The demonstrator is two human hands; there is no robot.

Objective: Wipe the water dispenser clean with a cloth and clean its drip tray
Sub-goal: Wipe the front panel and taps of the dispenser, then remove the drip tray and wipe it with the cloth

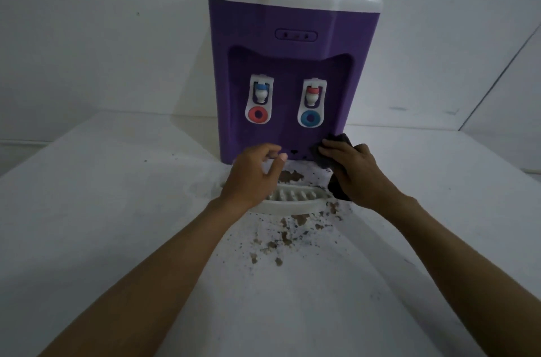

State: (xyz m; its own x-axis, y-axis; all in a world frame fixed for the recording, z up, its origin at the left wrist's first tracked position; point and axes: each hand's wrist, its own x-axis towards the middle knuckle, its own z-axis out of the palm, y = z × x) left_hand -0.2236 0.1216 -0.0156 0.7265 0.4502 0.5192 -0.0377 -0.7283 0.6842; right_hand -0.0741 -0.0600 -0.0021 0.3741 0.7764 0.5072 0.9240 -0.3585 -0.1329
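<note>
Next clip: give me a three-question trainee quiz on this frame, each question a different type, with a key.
1. True or false: the right hand presses a dark cloth against the lower front of the purple dispenser.
2. Where is the white drip tray? A) on the dispenser's top B) on the table before the dispenser C) in the right hand
3. How many taps does the dispenser show?
Key: 1 true; 2 B; 3 two.

Bare forearms [164, 263], bare left hand [251, 178] and right hand [358, 173].
</note>
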